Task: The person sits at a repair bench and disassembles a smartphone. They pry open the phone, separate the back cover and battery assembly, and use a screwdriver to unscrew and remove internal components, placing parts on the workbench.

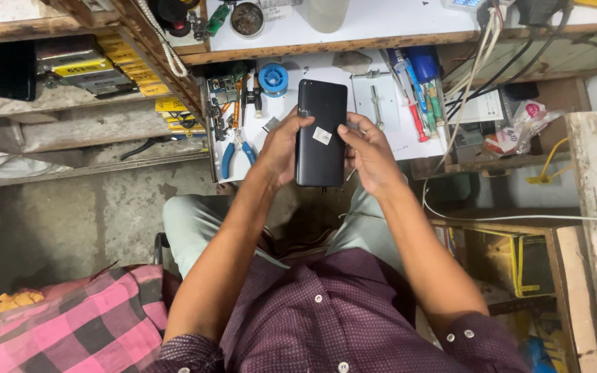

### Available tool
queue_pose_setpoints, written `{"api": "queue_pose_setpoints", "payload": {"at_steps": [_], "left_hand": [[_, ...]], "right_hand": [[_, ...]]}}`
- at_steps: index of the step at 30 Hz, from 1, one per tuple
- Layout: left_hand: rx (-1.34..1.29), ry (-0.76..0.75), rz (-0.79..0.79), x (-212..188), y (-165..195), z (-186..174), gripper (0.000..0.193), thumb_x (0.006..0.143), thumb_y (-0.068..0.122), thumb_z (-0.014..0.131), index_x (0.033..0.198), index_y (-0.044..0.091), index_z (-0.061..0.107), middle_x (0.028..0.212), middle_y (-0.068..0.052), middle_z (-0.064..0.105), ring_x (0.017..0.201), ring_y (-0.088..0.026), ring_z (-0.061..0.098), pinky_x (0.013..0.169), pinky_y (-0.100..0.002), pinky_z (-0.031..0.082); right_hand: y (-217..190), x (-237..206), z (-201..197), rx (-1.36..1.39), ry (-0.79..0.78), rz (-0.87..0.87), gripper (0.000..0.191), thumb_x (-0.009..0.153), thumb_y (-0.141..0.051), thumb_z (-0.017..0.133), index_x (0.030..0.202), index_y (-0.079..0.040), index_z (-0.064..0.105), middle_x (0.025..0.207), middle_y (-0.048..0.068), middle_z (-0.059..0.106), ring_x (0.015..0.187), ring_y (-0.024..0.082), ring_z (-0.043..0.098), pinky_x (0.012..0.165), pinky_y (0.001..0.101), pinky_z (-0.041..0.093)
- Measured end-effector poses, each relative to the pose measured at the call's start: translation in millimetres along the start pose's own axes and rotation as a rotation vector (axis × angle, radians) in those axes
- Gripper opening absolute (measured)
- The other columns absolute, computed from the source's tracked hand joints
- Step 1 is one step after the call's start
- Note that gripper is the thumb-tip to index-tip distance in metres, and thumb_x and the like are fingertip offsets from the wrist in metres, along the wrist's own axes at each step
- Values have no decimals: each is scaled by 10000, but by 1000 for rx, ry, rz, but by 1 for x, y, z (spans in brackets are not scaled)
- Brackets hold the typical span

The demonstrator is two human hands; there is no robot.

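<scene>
A black smartphone (320,131) with a small white sticker on its back is held upright over the edge of a white workbench (395,141). My left hand (281,148) grips its left side, thumb on the edge. On the phone's right side, my right hand (369,153) has its fingers curled against the edge. Both hands hold the phone above my lap.
The bench carries blue-handled pliers (238,153), a blue solder spool (273,78), screwdrivers and pens (419,90), and a circuit board (224,88). White cables (471,76) hang at right. Yellow boxes (129,65) sit on a shelf at left. A pink checked cloth (91,321) lies lower left.
</scene>
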State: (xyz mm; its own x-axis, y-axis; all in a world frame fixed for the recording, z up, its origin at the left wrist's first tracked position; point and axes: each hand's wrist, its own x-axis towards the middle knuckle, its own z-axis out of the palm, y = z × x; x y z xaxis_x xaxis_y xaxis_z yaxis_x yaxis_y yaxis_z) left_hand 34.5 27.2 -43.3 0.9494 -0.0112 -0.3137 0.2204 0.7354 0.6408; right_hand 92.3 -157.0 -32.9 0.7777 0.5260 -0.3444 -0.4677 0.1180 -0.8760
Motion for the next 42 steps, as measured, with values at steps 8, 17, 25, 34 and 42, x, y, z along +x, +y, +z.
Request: {"api": "queue_pose_setpoints", "payload": {"at_steps": [8, 17, 25, 34, 42], "left_hand": [[853, 152, 186, 4, 18, -2, 867, 816, 250, 710, 1571, 82, 319, 1365, -169, 607, 1056, -279, 653, 935, -356, 526], [1724, 232, 333, -28, 1, 19, 1134, 559, 383, 938, 1538, 205, 394, 1497, -252, 430, 1333, -465, 451, 1023, -596, 389], [1734, 276, 486, -35, -2, 16, 950, 571, 382, 922, 1424, 151, 572, 1301, -196, 592, 1195, -402, 548, 956, -544, 437], [1849, 260, 570, -47, -2, 15, 941, 609, 449, 948, 1398, 90, 582, 1317, -254, 569, 1180, -413, 534, 918, -569, 417], [1878, 218, 524, -52, -4, 12, 897, 629, 267, 910, 1436, 100, 556, 1432, -205, 507, 1280, -404, 488, 998, -542, 407]], "right_hand": [[13, -1, 15, 241, 20, -42, 304, 949, -160, 691, 1222, -117, 563, 1021, 33, 712, 774, 123, 697, 641, 312, 591], [32, -7, 45, 285, 257, -130, 301, 960, -135, 698, 1228, -129, 561, 1019, 11, 702, 744, 94, 649, 570, 255, 518], [44, -16, 40, 347, 149, -127, 323, 1039, -144, 671, 1311, -39, 531, 1070, 53, 673, 845, 128, 657, 706, 301, 525], [37, -49, 22, 139, 88, 63, 645, 954, -192, 633, 1520, -84, 344, 1169, 99, 694, 1059, 194, 712, 901, 391, 607], [57, -66, 11, -6, 186, 11, 550, 976, -176, 642, 1485, -62, 467, 1011, 92, 666, 858, 167, 702, 670, 303, 584]]}}
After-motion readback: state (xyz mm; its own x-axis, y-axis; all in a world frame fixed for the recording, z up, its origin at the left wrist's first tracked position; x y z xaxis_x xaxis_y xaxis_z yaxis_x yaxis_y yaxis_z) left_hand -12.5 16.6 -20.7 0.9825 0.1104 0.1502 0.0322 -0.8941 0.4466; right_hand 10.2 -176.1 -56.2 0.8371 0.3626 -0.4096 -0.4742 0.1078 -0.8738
